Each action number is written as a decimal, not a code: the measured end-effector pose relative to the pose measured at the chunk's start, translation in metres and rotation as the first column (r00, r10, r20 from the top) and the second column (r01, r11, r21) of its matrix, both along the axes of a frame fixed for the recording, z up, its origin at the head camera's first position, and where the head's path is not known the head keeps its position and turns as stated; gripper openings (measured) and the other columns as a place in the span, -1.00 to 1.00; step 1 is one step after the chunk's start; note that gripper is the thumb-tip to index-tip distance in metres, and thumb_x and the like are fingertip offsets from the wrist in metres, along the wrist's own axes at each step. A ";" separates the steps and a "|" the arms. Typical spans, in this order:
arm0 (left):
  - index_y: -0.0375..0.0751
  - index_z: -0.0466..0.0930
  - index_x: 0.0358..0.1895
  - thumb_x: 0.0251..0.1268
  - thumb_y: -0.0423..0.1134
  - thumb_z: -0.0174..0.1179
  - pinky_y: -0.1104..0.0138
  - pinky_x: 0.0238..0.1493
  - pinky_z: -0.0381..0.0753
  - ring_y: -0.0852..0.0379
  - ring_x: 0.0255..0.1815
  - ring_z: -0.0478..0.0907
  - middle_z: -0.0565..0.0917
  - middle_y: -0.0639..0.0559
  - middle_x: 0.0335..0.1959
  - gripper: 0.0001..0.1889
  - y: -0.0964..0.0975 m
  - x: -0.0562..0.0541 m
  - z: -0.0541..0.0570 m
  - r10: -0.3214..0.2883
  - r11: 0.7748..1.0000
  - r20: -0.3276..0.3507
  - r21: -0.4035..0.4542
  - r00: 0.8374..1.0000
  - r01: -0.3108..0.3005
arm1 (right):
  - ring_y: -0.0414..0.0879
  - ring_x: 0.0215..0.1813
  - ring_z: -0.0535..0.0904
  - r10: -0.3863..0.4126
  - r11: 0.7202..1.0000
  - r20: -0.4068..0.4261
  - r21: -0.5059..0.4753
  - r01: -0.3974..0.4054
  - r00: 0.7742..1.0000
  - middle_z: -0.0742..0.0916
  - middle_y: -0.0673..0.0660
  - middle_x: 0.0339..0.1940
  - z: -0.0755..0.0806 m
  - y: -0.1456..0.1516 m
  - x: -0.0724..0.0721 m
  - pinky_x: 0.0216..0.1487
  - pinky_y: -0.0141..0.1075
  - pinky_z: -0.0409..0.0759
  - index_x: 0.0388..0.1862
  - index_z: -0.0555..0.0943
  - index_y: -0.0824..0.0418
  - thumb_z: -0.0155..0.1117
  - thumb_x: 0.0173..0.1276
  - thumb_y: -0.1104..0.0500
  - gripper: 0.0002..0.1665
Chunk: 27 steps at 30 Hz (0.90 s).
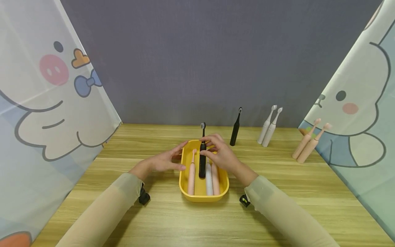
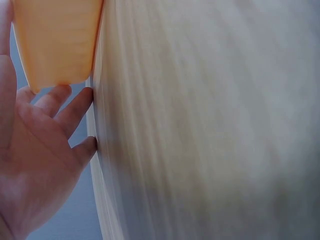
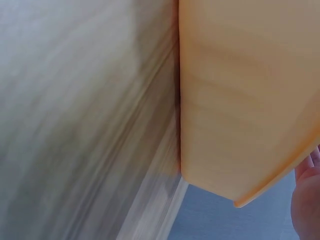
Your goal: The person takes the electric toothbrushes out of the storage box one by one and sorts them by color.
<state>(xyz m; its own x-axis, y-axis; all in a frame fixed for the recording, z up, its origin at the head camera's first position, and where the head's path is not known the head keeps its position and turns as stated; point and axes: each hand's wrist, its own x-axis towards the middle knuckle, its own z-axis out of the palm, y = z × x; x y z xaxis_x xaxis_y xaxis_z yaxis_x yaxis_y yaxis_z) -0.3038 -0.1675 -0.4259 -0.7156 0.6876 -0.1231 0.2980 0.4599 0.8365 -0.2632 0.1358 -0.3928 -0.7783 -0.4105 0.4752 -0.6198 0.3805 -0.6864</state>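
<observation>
A yellow tray (image 1: 203, 198) sits on the table between the two hands. My right hand (image 1: 223, 155) reaches over its right rim and pinches a black electric toothbrush (image 1: 202, 165), held with its brush head toward the back. My left hand (image 1: 163, 162) rests at the tray's left side, fingers spread and thumb at the rim; the left wrist view shows the fingertips (image 2: 61, 91) right at the tray's outer wall (image 2: 57, 40). Inside the tray lie a pink toothbrush (image 1: 191, 179) on the left, then a white one (image 1: 209, 181) and another pink one (image 1: 215, 183), partly hidden by the right hand.
Behind the tray to the right stands another black toothbrush (image 1: 235, 131). Farther right are two white toothbrushes (image 1: 269, 132) and two pink ones (image 1: 307, 147), all upright. A grey wall (image 1: 197, 61) closes off the back, with printed cloths (image 1: 364, 137) on both sides.
</observation>
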 end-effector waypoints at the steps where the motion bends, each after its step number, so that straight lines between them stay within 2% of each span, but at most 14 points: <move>1: 0.30 -0.37 0.85 0.41 0.23 0.47 -0.44 0.72 0.03 -0.33 0.81 0.09 0.07 -0.21 0.84 0.26 0.000 0.000 0.000 0.000 1.000 0.000 0.000 1.000 0.000 | 0.22 0.19 0.69 0.002 1.000 -0.006 -0.002 -0.002 1.000 0.60 0.24 0.32 0.000 0.000 0.000 0.23 0.13 0.82 0.41 0.65 0.22 0.50 0.51 0.28 -0.48; 7: 0.29 -0.37 0.85 0.41 0.24 0.47 -0.43 0.73 0.03 -0.33 0.81 0.09 0.06 -0.22 0.84 0.26 0.000 -0.001 -0.002 0.000 1.000 0.002 0.001 1.000 0.000 | 0.22 0.17 0.73 0.007 1.000 -0.038 -0.008 -0.008 0.999 0.60 0.28 0.29 0.000 -0.001 0.000 0.19 0.04 0.84 0.40 0.58 0.29 0.52 0.48 0.32 -0.44; 15: 0.30 -0.37 0.85 0.41 0.23 0.48 -0.39 0.75 0.04 -0.32 0.82 0.09 0.06 -0.21 0.84 0.26 0.000 0.000 -0.002 0.000 1.000 -0.006 0.001 1.000 0.000 | 0.18 0.17 0.74 0.007 0.997 0.034 -0.073 -0.005 0.999 0.63 0.32 0.26 -0.003 0.000 0.004 0.21 0.03 0.82 0.53 0.29 0.31 0.54 0.45 0.35 -0.19; 18: 0.31 -0.37 0.85 0.42 0.22 0.47 -0.39 0.75 0.03 -0.32 0.82 0.09 0.06 -0.21 0.84 0.25 0.000 -0.001 -0.003 0.003 1.000 -0.005 0.002 1.000 -0.003 | 0.18 0.17 0.73 0.001 0.996 0.053 -0.087 0.004 0.999 0.65 0.31 0.24 -0.005 0.001 0.004 0.22 0.06 0.81 0.56 0.37 0.32 0.54 0.44 0.36 -0.20; 21: 0.30 -0.37 0.85 0.42 0.21 0.47 -0.39 0.74 0.03 -0.33 0.82 0.09 0.06 -0.22 0.84 0.25 0.000 -0.001 -0.003 0.004 1.000 0.000 0.007 1.000 -0.004 | 0.20 0.16 0.73 0.006 0.995 0.069 -0.099 0.001 0.998 0.67 0.32 0.21 -0.005 0.001 0.004 0.21 0.07 0.82 0.51 0.48 0.37 0.55 0.44 0.35 -0.28; 27: 0.33 -0.35 0.85 0.39 0.22 0.49 -0.39 0.75 0.02 -0.30 0.82 0.09 0.08 -0.20 0.84 0.26 0.001 0.001 -0.001 0.016 1.000 0.006 0.002 1.000 -0.016 | 0.14 0.16 0.74 0.017 0.994 0.158 -0.105 0.000 0.987 0.73 0.31 0.19 -0.006 0.003 0.008 0.18 -0.19 0.81 0.41 0.58 0.40 0.53 0.49 0.27 -0.41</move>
<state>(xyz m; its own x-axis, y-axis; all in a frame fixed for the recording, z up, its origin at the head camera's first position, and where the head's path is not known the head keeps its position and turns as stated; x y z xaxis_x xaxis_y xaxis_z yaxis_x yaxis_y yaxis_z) -0.3030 -0.1669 -0.4273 -0.7260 0.6760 -0.1258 0.2853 0.4627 0.8394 -0.2553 0.1388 -0.3984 -0.8440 -0.3719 0.3864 -0.5025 0.2967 -0.8121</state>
